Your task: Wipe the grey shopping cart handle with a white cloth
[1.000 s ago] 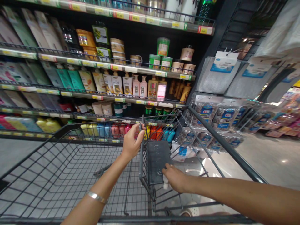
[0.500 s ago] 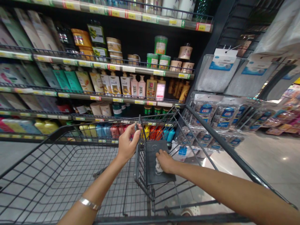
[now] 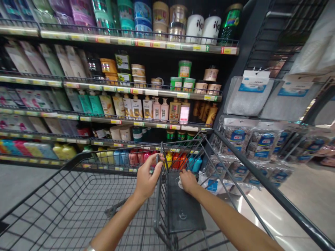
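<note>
Two bare hands reach into a wire shopping cart [image 3: 261,176]. At the centre of the frame, the left hand [image 3: 146,178] has its fingers curled around the top of the upright divider [image 3: 158,198], their tips hard to make out beyond the bar. Just right of that, the right hand [image 3: 187,181] grasps a white wad [image 3: 180,183] against the far part of the dark seat panel [image 3: 187,202]; the fingers cover most of the wad, so its shape is unclear. At the bottom edge, a wristband [image 3: 90,248] is cut off. Many labels on the shelves [image 3: 146,91] behind are too blurred to read.
</note>
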### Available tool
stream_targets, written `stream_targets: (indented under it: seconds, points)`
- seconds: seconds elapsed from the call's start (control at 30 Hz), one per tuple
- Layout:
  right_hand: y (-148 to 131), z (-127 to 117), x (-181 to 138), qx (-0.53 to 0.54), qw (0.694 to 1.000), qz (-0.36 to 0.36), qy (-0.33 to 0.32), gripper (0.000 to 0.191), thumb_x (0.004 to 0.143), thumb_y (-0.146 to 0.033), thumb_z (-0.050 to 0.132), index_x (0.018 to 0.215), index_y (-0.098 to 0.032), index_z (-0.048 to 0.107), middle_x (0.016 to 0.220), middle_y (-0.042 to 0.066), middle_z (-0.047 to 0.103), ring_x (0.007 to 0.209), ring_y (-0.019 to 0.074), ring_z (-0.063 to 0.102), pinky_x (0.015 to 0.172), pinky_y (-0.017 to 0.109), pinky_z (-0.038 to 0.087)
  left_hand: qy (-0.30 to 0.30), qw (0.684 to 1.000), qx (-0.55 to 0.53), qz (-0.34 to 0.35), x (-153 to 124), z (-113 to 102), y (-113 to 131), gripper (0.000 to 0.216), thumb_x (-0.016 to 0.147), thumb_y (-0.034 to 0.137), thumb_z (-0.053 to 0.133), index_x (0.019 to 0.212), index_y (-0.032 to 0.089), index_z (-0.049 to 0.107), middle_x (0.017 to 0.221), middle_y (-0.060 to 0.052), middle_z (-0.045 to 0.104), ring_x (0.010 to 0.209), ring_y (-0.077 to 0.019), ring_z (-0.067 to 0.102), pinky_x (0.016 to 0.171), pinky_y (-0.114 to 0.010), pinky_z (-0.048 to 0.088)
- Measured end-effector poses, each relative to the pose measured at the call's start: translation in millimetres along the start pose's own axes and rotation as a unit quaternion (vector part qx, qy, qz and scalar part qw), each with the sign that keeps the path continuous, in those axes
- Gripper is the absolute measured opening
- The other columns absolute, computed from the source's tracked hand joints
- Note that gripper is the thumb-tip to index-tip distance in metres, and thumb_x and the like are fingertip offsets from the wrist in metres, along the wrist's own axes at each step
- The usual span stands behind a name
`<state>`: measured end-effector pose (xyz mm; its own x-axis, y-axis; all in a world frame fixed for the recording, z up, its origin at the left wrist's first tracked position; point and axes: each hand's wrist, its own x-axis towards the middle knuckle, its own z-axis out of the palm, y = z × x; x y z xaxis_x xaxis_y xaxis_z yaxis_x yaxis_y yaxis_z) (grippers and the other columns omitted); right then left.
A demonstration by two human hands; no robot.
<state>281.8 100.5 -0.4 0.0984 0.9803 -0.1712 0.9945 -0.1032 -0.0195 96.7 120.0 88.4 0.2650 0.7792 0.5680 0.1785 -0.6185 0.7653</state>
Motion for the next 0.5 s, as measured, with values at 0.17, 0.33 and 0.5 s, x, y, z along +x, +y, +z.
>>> stream_targets:
  seconds: [0.17,0.33,0.5]
  points:
    - [-0.6,2.5,-2.6,-0.007,1.0,-0.015,0.005,0.035,0.085,-0.003,0.04,0.109,-0.009,0.064,0.116,0.016,0.061,0.11,0.0242,0.057,0.093,0.033,0.043,-0.01,1.0,0.006,-0.006,2.0,-2.8,2.0,0.029,0.086,0.039,0.046,0.101,0.017,0.058,0.1,-0.007,0.07,0.094,-0.0188,0.065,0.087,-0.032,0.049]
    - [-6.0,-3.7,-10.0,-0.026,0.999,-0.024,-0.008,0.034,0.083,-0.001,0.043,0.108,-0.005,0.064,0.116,0.02,0.061,0.108,0.0271,0.058,0.089,0.035,0.046,-0.012,1.0,0.028,0.0,4.2,-4.8,7.8,0.026,0.084,0.038,0.047,0.096,0.018,0.059,0.094,-0.005,0.071,0.09,-0.0191,0.067,0.085,-0.032,0.05]
    - [-12.8,-12.0,-28.9,-0.051,0.996,-0.057,-0.052,0.036,0.075,-0.004,0.057,0.11,-0.005,0.063,0.119,0.022,0.059,0.106,0.0281,0.061,0.088,0.035,0.049,-0.043,0.998,0.05,0.012,6.7,-8.0,15.2,0.026,0.083,0.037,0.047,0.097,0.019,0.059,0.091,-0.004,0.071,0.087,-0.0181,0.066,0.082,-0.029,0.049]
